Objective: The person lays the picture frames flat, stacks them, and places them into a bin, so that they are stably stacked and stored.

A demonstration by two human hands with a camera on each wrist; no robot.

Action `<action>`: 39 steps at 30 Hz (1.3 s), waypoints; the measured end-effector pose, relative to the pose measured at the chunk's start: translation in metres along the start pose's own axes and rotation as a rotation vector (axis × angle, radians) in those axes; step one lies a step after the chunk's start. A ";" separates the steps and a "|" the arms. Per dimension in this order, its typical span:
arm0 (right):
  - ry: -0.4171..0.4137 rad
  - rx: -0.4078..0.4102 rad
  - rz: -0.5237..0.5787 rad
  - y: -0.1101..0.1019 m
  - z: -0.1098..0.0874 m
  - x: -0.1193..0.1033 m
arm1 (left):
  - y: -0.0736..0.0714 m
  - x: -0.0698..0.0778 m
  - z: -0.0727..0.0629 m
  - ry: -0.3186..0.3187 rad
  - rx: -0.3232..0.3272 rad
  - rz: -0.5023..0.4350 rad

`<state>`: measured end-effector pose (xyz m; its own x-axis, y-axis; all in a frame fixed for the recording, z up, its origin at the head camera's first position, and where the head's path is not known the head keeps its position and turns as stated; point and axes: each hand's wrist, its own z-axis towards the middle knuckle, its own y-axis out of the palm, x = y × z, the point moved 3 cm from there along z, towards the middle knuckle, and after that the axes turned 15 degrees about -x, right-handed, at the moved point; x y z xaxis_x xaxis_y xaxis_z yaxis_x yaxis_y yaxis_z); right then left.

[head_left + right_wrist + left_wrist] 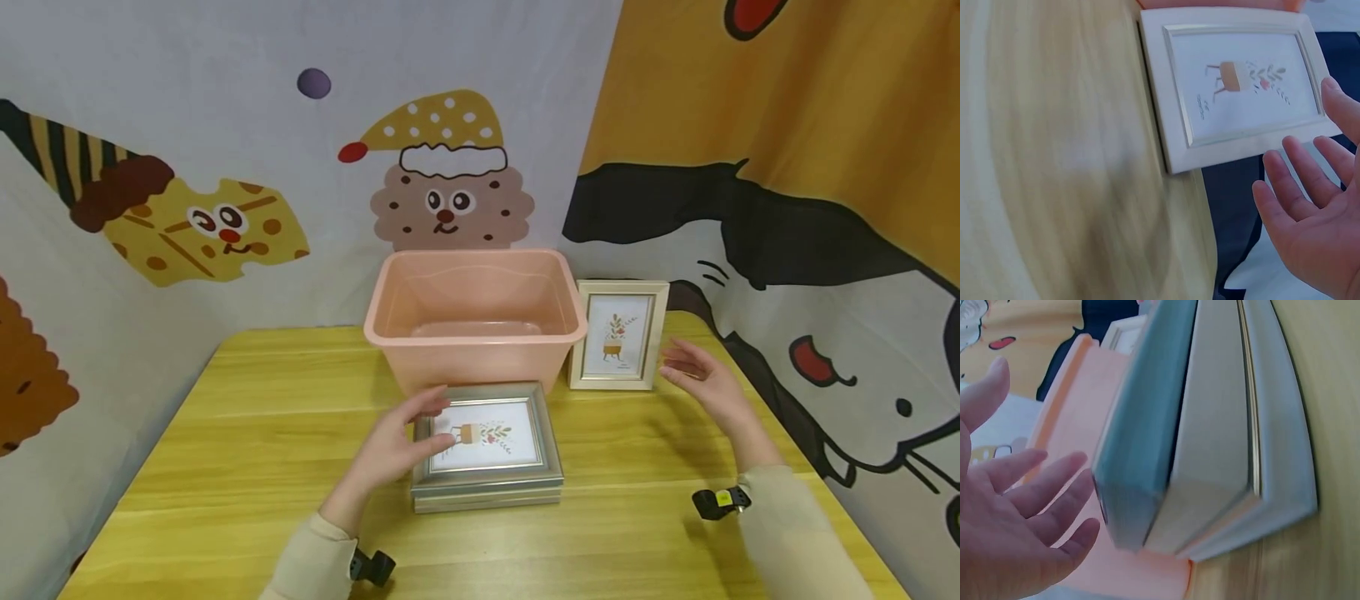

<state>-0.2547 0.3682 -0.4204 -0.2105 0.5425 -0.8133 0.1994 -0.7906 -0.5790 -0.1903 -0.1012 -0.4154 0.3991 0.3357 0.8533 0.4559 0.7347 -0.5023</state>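
Note:
A stack of picture frames lies on the table in front of a pink bin, a silver-grey picture frame (551, 442) on top with its plant print facing up. Over that stack's left side hovers my left hand (393, 437), fingers and thumb spread apart and holding nothing. In the left wrist view the stacked frames (1210, 425) show edge-on beside the fingers. A cream picture frame (657, 333) stands upright to the right of the bin, its print facing me. My right hand (708, 383) is just right of it, fingers relaxed and nothing in them.
The pink bin (480, 362) stands at the table's back, open at the top, a low line showing on its inner floor. Behind the wooden table (285, 467) hangs a cartoon-printed cloth (247, 50). The cream frame is near the table's back right edge.

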 end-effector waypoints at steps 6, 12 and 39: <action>0.012 -0.007 0.019 -0.010 0.009 0.000 | 0.011 0.009 0.006 0.009 -0.011 -0.024; 0.057 -0.012 -0.018 -0.020 0.016 -0.004 | 0.024 0.017 0.016 0.051 -0.039 -0.035; 0.061 -0.093 0.307 -0.008 0.052 0.021 | 0.060 0.039 0.048 0.130 -0.043 -0.108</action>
<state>-0.3104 0.3710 -0.4302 -0.0699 0.3007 -0.9512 0.3321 -0.8921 -0.3064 -0.1857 -0.0155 -0.4058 0.4443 0.1746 0.8787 0.5345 0.7355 -0.4164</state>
